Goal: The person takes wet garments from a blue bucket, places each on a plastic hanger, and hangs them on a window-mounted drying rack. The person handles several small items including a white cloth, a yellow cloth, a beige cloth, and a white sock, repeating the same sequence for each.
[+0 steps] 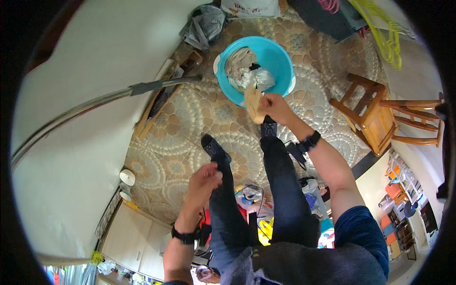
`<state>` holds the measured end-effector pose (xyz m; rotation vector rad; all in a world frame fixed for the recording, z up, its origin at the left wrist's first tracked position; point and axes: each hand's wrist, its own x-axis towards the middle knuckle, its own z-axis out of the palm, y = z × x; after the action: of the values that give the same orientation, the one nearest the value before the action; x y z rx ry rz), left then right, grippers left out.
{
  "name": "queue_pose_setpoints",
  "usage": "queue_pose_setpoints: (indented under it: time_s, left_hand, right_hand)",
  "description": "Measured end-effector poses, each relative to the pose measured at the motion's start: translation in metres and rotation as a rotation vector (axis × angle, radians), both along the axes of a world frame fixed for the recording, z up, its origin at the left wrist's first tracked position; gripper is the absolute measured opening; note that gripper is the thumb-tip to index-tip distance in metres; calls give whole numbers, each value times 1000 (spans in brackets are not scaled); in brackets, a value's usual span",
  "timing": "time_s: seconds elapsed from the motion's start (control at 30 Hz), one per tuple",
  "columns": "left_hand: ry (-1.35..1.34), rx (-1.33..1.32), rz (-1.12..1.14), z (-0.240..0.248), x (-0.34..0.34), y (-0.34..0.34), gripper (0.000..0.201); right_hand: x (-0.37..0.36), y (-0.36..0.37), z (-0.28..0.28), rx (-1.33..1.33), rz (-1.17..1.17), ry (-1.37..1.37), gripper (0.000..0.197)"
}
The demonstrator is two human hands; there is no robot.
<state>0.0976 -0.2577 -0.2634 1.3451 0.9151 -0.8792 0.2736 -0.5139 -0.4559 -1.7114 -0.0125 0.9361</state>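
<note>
My right hand (277, 108) is closed on a tan piece of cloth (254, 105), which hangs at the near rim of a turquoise tub (283, 61). The cloth's exact kind does not show. Inside the tub lie a crumpled beige garment (240, 61), a whitish bundle (261, 78) and a small dark piece. My left hand (204, 183) hovers above my left shin, well apart from the tub. Its fingers are loosely bent and somewhat apart, with nothing plainly visible between them.
A wooden chair (368, 114) stands at the right. A metal pole (109, 97) slants across the left side. A grey plastic bag (204, 26) lies beyond the tub, and yellow-green hangers (392, 42) hang at far right. Several bags and bottles sit behind my legs.
</note>
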Motion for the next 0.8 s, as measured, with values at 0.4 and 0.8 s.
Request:
queue_pose_setpoints:
  time_s: [0.4,0.8]
  left_hand:
    - [-713,-211,598,260,87,-54,33]
    - [-1234,-48,462,499,42,-42,32]
  right_hand:
    - [4,16,427,545,74,-61,20]
    - [-14,61,631,708,358,-712,33]
